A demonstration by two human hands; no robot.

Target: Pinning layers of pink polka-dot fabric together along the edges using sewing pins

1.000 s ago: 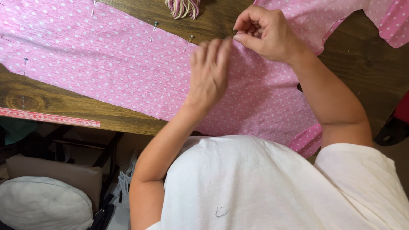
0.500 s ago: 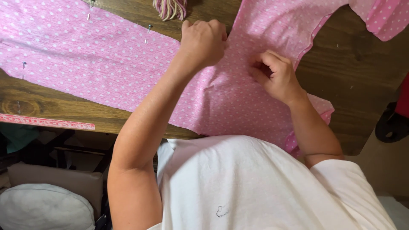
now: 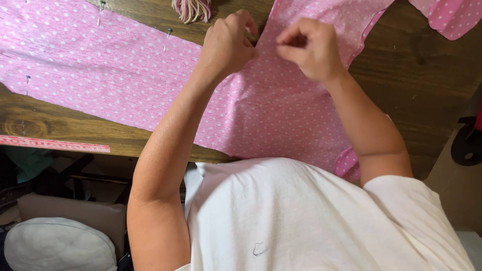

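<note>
A long piece of pink fabric with white dots (image 3: 125, 75) lies across a dark wooden table (image 3: 416, 80). My left hand (image 3: 228, 42) is closed in a fist at the fabric's far edge and grips the cloth there. Just to its right, my right hand (image 3: 309, 47) pinches the same fabric with thumb and fingertips pressed together. What sits between those fingertips is too small to make out. The two hands are almost touching. Several pins stick in the fabric, one of them (image 3: 168, 34) left of my left hand.
A red measuring tape (image 3: 55, 144) lies along the table's near edge. A tassel of striped threads (image 3: 193, 7) sits at the far edge, and another pink dotted piece (image 3: 452, 17) lies at the top right. Under the table are a white rounded object (image 3: 55, 246) and a cardboard box (image 3: 75, 213).
My left hand went from lying flat on the fabric to a fist at its far edge. My right hand dropped toward me, then came back up beside the left.
</note>
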